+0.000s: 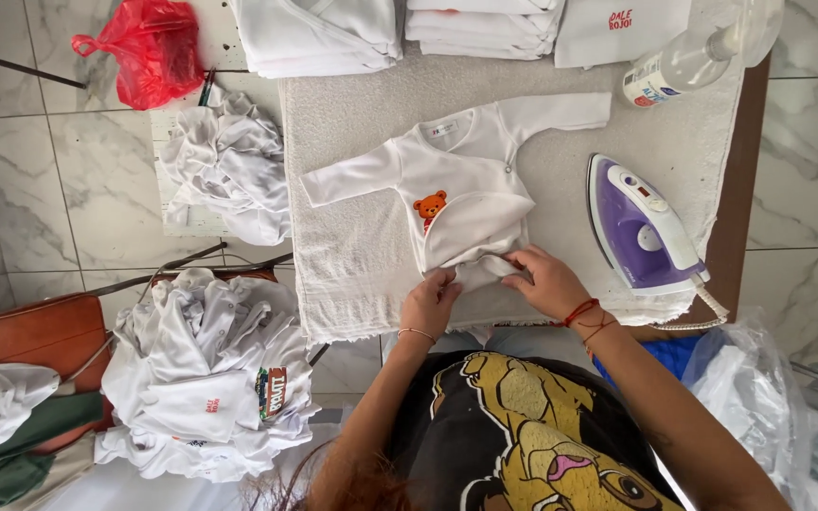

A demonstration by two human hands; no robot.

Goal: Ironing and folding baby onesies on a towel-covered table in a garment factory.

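Marble-patterned floor tiles [30, 189] surround a work table padded with a pale, nubbly towel [352, 255], which gives a soft, heat-tolerant bed for pressing. At its centre lies a small white long-sleeved baby garment [456, 180], spread flat with both sleeves out to the sides and an orange bear motif on the front; the lower hem is turned up over the body in a rounded flap. The left hand [431, 301] pinches the near edge of that fold, fingers closed narrowly on the cloth. The right hand [546, 281] lies just beside it, fingers bent and pressed down on the same hem, apparently holding the fabric taut so the fold sits straight. A purple-and-white steam iron [641, 227] lies on the towel to the right, apart from the garment and with its coiled cord trailing off the near edge, likely parked within reach but clear of the cloth. A clear plastic spray bottle [702, 52] lies at the far right corner. Neat stacks of folded white garments [400, 28] line the far edge, while crumpled white heaps [210, 378] rest on the left beside a red plastic bag [149, 47].
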